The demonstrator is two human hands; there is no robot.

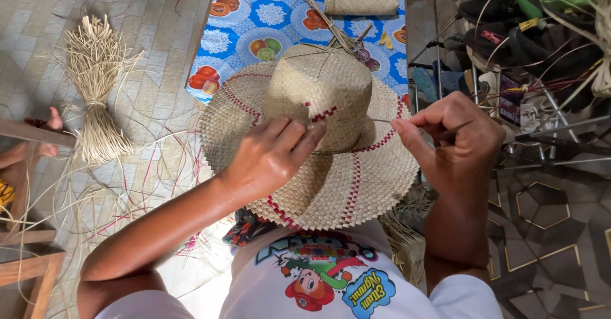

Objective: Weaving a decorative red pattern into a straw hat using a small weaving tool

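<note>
Straw bundle lies far on the left on the tiled floor, tied in the middle, with loose strands around it. Next, in the centre, I see the woven straw hat, which rests on the person's lap, just before the tabletop with the blue fruit-pattern cloth. The hat has red woven lines on the brim and the crown.

I judge the hat is very light and a little springy; the weave is stiff enough to keep the shape, but it can crease or break if one presses hard. A good place to hold is the base of the crown or the brim edge, with gentle pressure.

The left hand lies on the hat, fingers half bent and together, pressing where crown meets brim. The right hand is nearly closed: thumb and forefinger pinch a thin strand that runs from the crown, and a thin dark tool sticks out between the fingers. On the right stands a cluttered metal rack.
</note>
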